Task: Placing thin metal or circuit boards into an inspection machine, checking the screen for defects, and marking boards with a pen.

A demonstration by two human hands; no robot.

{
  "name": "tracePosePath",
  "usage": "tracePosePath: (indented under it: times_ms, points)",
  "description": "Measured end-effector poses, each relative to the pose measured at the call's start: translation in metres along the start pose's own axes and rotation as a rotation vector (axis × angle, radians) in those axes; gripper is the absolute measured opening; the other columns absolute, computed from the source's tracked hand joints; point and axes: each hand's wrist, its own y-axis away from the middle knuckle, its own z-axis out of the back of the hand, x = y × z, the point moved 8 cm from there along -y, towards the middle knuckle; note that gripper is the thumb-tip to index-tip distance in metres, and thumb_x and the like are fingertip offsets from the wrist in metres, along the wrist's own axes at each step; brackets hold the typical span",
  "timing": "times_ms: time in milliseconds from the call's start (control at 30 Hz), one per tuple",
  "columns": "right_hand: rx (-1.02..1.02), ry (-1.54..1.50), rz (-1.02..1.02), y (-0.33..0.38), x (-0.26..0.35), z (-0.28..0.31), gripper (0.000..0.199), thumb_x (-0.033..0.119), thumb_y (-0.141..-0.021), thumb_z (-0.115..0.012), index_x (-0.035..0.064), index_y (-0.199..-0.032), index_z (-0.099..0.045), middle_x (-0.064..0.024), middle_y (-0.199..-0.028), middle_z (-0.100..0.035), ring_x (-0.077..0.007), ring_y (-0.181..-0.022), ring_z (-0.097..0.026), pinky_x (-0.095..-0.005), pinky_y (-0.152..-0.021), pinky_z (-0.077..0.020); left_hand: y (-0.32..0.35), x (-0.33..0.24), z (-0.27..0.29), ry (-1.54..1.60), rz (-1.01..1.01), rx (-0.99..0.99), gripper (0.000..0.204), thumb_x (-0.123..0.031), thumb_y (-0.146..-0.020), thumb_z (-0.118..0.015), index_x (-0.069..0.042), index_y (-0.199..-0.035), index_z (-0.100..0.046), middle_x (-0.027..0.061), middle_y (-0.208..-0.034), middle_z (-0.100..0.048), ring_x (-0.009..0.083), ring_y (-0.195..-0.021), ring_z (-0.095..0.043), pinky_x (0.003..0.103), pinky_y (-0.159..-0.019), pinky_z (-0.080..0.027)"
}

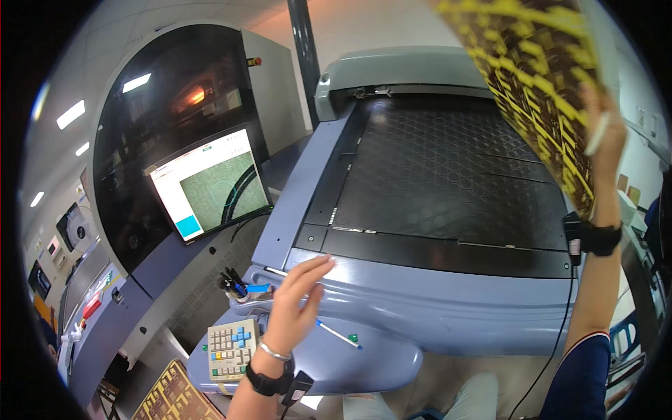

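The right hand [606, 133] pinches the yellow-patterned sheet [542, 77] by its edge, lifted clear above the machine bed's [448, 175] right side. The left hand [294, 308] hovers spread and empty by the front edge, perhaps steadying.

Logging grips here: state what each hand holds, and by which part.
Right hand grips the yellow patterned sheet at its right edge, raised over the machine bed. Left hand is open, holding nothing.

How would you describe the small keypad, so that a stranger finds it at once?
Start at the big blue-grey machine with the dark flat bed. On its lower left ledge, just left of the person's left hand, lies the keypad. Unlike the pen cup behind it, it is a flat beige box with blue and yellow keys.
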Motion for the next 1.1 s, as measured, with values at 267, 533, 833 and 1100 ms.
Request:
tracePosePath:
  times_ms: [267,533,833,1100]
  points:
    - [-0.276,-1.105,-0.729,0.089,-0.161,0.073,0.040,0.019,-0.094,-0.052,-0.0029,-0.127,-0.046,-0.0143,-0.124,-0.053,-0.0226,-0.113,-0.053,-0.0363,-0.091,-0.0492,-0.047,-0.058,-0.120,0.034,-0.388,0.084,0.052,0.004,-0.077,-0.061,-0.014,-0.126,-0.054,0.0139,-0.138,-0.043,0.0326,-0.128,-0.040,0.044,-0.103,-0.036]
    - [-0.373,-1.178,-1.014,0.238,-0.182,0.023,0.039,0.021,-0.093,-0.055,-0.0036,-0.123,-0.048,-0.0130,-0.121,-0.054,-0.0201,-0.110,-0.054,-0.0328,-0.095,-0.0435,-0.078,-0.079,-0.169,-0.227,-0.443,-0.089,0.065,-0.033,-0.081,-0.064,-0.017,-0.138,-0.038,0.0137,-0.143,-0.034,0.0325,-0.133,-0.032,0.054,-0.109,-0.018]
    - [0.332,-1.365,-1.243,0.286,-0.098,-0.102,0.042,0.022,-0.092,-0.058,0.0011,-0.126,-0.045,-0.0130,-0.120,-0.054,-0.0214,-0.109,-0.055,-0.0356,-0.096,-0.0453,-0.099,0.084,-0.198,-0.495,-0.021,0.030,0.042,-0.036,-0.094,-0.044,-0.019,-0.133,-0.045,0.0123,-0.141,-0.038,0.0361,-0.132,-0.031,0.053,-0.107,-0.023]
    - [0.322,-1.149,-1.104,0.267,-0.321,-0.064,0.045,0.016,-0.092,-0.054,-0.0043,-0.131,-0.042,-0.0159,-0.131,-0.048,-0.0213,-0.116,-0.050,-0.0317,-0.099,-0.0412,-0.094,0.154,-0.187,-0.560,0.043,0.061,0.041,-0.036,-0.093,-0.045,-0.023,-0.133,-0.046,0.0104,-0.141,-0.038,0.0337,-0.131,-0.034,0.048,-0.106,-0.029]
